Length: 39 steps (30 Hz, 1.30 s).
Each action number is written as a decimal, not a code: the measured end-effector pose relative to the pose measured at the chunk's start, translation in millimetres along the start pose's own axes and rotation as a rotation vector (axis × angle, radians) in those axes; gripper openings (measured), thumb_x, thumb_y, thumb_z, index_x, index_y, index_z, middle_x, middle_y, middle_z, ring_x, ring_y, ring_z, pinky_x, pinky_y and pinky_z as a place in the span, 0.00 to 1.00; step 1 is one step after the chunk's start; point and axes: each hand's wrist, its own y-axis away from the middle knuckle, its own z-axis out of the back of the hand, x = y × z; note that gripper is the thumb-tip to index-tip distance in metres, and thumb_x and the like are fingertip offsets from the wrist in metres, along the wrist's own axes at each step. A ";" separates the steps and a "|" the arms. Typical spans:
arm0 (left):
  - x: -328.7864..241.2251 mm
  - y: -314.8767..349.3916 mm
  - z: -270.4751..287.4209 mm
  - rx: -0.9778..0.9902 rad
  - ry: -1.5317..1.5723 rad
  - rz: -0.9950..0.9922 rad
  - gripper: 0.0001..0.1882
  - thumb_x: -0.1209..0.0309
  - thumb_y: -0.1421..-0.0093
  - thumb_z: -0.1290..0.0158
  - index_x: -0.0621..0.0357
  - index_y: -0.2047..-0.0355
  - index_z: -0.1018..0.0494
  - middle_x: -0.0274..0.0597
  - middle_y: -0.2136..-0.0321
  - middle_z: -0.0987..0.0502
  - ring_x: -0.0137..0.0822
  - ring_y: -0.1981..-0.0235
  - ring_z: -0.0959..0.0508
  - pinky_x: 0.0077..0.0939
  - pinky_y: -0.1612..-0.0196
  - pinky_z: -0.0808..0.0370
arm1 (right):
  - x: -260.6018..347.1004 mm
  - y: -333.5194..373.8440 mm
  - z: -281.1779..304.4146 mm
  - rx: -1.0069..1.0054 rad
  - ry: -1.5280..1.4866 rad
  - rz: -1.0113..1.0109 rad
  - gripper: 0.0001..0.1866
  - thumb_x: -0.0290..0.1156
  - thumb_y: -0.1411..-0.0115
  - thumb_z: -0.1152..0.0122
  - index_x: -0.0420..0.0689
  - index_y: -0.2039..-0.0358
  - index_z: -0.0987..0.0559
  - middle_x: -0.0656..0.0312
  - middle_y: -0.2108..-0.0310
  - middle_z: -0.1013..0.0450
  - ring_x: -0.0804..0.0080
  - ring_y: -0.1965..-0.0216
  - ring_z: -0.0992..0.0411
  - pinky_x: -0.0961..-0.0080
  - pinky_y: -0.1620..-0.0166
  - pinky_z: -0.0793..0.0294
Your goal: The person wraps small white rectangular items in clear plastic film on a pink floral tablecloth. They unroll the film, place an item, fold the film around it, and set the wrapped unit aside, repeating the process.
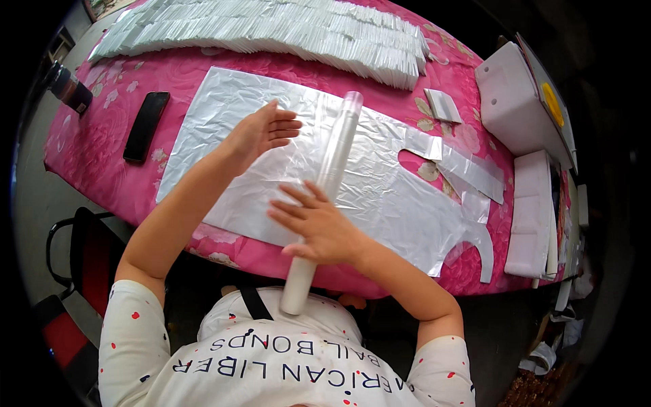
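Observation:
A large, flat, silvery-white plastic vest bag (pixel 390 197) lies on the table, its cut-out handles toward the right; whether it is one sheet or a stack I cannot tell. A long pale roll (pixel 339 146) with a shiny clear surface rests slantwise across it, its near end overhanging the table edge against my shirt. My right hand (pixel 315 227) is over the lower part of this roll, fingers spread, palm down; firm contact is not clear. Left of the roll, my left hand (pixel 263 134) is above the bag, empty, its fingers extended and slightly bent.
Long rows of folded white packets (pixel 271 30) line the far side of the pink flowered tablecloth (pixel 102 166). A phone (pixel 146 127) and dark bottle (pixel 70 89) are at left. Right stand white foam boxes (pixel 512 95), beside a small white folded bundle (pixel 443 106). A red-black chair (pixel 91 251) is lower left.

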 end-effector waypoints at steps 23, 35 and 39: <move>40.4 209.6 88.4 -0.629 -1.108 -0.030 0.44 0.71 0.58 0.37 0.70 0.43 0.47 0.52 0.61 0.31 0.45 0.60 0.28 0.31 0.55 0.31 | 23.0 -242.9 -82.6 -0.558 -0.098 -0.381 0.42 0.35 0.49 0.47 0.36 0.38 0.54 0.35 0.38 0.66 0.41 0.35 0.67 0.59 0.36 0.63; 60.4 200.8 53.4 0.400 0.704 0.313 0.45 0.56 0.52 0.44 0.72 0.42 0.49 0.61 0.51 0.32 0.38 0.61 0.23 0.28 0.62 0.24 | 3.1 -147.3 2.0 -0.854 -1.882 -0.408 0.33 0.28 0.52 0.38 0.41 0.47 0.44 0.59 0.65 0.34 0.74 0.65 0.31 0.73 0.59 0.25; 65.2 182.2 30.2 -0.011 0.030 0.228 0.30 0.58 0.43 0.50 0.65 0.47 0.40 0.47 0.60 0.29 0.31 0.66 0.26 0.23 0.67 0.26 | 13.8 -107.3 -2.8 -0.930 -1.601 -0.604 0.29 0.30 0.50 0.36 0.39 0.52 0.40 0.59 0.64 0.33 0.73 0.64 0.31 0.75 0.60 0.27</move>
